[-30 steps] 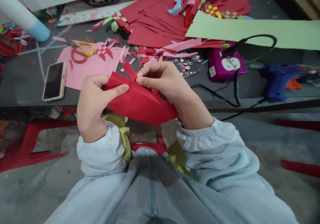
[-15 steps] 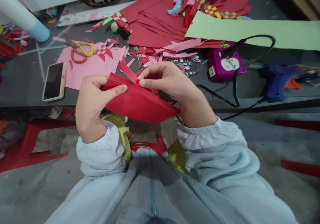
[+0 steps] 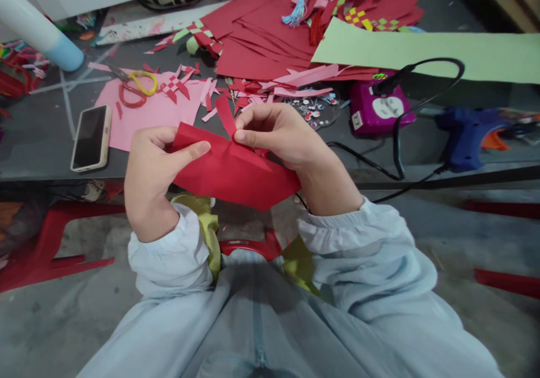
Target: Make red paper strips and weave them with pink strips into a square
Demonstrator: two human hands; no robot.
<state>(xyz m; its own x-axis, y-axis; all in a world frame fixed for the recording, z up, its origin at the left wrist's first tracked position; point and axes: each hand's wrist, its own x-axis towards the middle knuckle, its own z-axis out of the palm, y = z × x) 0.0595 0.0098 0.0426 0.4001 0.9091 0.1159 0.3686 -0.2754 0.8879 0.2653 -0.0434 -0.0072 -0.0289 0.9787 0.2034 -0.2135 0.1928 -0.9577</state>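
A folded sheet of red paper (image 3: pixel 230 171) is held in front of my chest, over the near edge of the dark table (image 3: pixel 37 136). My left hand (image 3: pixel 149 178) grips its left end, thumb lying across the top face. My right hand (image 3: pixel 278 136) pinches the paper's upper edge near the middle, where a narrow red strip (image 3: pixel 225 115) sticks upward between the fingers. Both hands are closed on the paper.
On the table lie a phone (image 3: pixel 90 137), scissors (image 3: pixel 135 85) on pink paper, red sheets (image 3: pixel 261 35), a pale green sheet (image 3: pixel 426 49), a purple power socket (image 3: pixel 382 111) with a black cable, and a blue glue gun (image 3: pixel 468 133). Red stools stand below on the floor.
The red strip at my right fingertips has swung from leaning left to standing more upright. My left hand shifted slightly left and down with the paper.
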